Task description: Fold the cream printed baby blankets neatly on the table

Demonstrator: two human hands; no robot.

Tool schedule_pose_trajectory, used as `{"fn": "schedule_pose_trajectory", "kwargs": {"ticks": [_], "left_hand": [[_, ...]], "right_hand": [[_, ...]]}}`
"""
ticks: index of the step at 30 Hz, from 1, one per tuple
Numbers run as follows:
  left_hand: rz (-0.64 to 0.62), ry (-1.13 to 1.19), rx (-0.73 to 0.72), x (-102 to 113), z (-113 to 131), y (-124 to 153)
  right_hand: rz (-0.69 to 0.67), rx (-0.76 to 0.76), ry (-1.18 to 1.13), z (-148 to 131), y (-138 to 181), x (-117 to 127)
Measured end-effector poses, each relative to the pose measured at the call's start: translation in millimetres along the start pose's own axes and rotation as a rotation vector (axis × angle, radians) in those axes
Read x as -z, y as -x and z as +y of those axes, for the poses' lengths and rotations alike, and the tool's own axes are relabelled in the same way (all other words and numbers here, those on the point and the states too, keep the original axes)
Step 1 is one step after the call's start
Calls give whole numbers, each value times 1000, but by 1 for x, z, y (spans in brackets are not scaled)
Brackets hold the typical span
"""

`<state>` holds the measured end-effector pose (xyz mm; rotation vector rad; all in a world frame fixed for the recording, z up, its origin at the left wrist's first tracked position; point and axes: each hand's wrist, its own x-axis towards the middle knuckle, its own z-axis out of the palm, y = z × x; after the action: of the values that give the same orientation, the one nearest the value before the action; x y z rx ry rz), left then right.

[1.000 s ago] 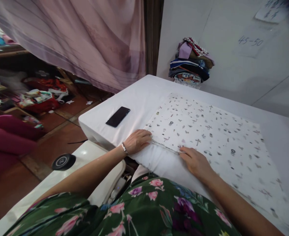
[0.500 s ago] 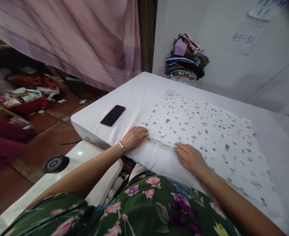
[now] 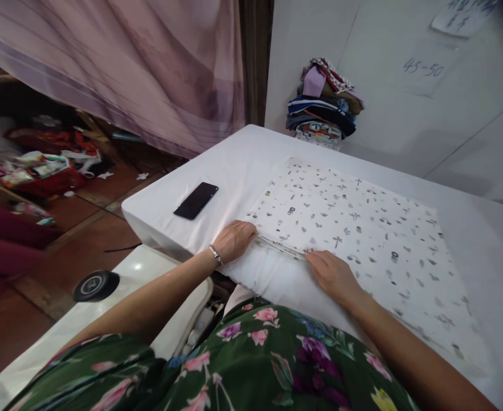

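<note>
A white printed cloth (image 3: 345,228) with small grey and pastel motifs lies spread on the white-covered table (image 3: 230,165). Its near edge is folded or layered into a narrow strip between my hands. My left hand (image 3: 235,240), with a silver bracelet at the wrist, is closed on that edge near the left corner. Farther right along the same edge, my right hand (image 3: 331,274) pinches it, fingers pressed together. The thumbs are mostly hidden from view. To the left of the cloth lies a black phone (image 3: 196,200), flat and apart from both hands.
A stack of folded clothes (image 3: 322,105) stands by the wall behind the table. A pink curtain (image 3: 149,68) hangs at the back left. Below my left arm is a white surface with a round black object (image 3: 96,286). A red container (image 3: 41,177) with mixed items sits on the floor.
The cloth's edge strip between my hands has turned slightly, showing more of its layers and print. Both hands stay in nearly the same place.
</note>
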<state>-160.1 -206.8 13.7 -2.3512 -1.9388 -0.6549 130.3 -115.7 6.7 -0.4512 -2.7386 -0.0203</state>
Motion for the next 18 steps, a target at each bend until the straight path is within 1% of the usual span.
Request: {"fn": "schedule_pose_trajectory", "kwargs": {"ticks": [3, 5, 8, 12, 14, 18], "left_hand": [[-24, -19, -4, 1, 0, 1], [-34, -16, -39, 0, -2, 3], [-27, -27, -100, -1, -5, 5], [-17, -72, -133, -2, -5, 3], [-14, -89, -123, -1, -2, 0], [-1, -147, -44, -1, 3, -9]], "right_hand": [[16, -7, -8, 0, 0, -1], [20, -14, -4, 0, 0, -2], [24, -20, -6, 0, 0, -3], [47, -42, -25, 1, 1, -3], [31, -50, -19, 0, 0, -3], [-43, -81, 29, -4, -5, -2]]}}
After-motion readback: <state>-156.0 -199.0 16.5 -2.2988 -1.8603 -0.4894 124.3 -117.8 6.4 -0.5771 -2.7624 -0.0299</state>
